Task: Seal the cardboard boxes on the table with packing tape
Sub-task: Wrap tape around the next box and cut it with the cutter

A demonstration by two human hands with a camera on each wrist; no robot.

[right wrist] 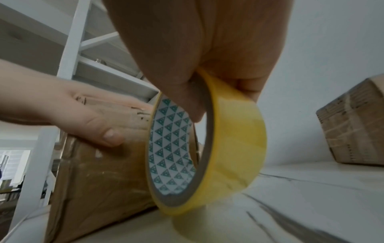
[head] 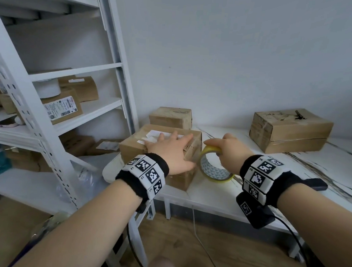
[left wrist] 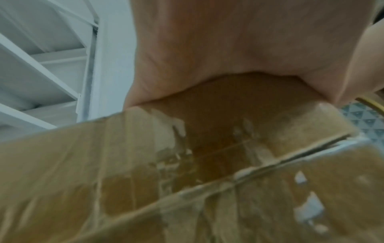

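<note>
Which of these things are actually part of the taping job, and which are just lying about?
In use:
- left hand, flat on brown cardboard box
- right hand, gripping yellow tape roll

Lying about:
- parcels on white metal shelving
- labelled parcel
- white roll

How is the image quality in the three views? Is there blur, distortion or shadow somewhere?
Head view: even soft light, shelf posts bent by the wide lens, edges slightly soft. Left wrist view: blurred overall, the left hand and the cardboard box both soft, shadow under the palm. Right wrist view: the tape roll fairly sharp, the right hand gripping it dim, a faint shadow on the table.
</note>
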